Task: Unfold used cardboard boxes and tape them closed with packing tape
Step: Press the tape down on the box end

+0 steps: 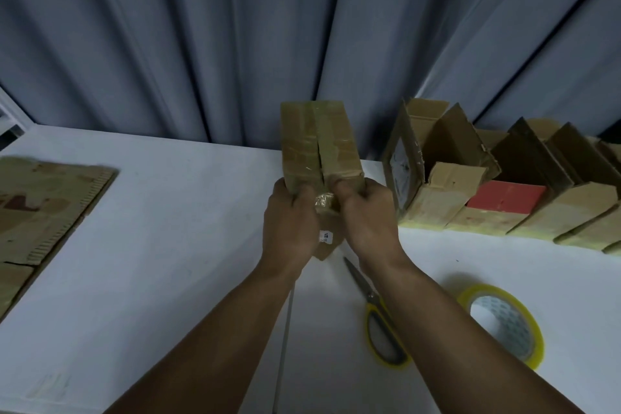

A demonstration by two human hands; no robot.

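A small brown cardboard box with glossy clear tape over its flaps (321,141) is held above the white tabletop (168,228), in front of grey pleated curtains (235,27). Its two closed top flaps meet at a seam running away from the person. The left hand (290,225) is curled around the box's near-left corner, and the right hand (366,215) is curled around its near-right corner; both thumbs press at the near end of the seam, where a crumpled bit of clear tape shows. A small white label sits on the box's near face between the wrists.

Right of the held box, a row of open brown cardboard boxes (504,178) stands on the tabletop with flaps raised. The nearest one carries a torn white label on its side, and its inside is too dark to read. The next one shows a flat red surface (507,197) inside. Whether the others hold anything cannot be told.

Below the held box and to its right lie yellow-handled scissors (379,319), and further right a roll of clear packing tape with a yellowish rim (504,323). Far left of the held box, flattened brown cardboard sheets (43,212) lie on the tabletop.
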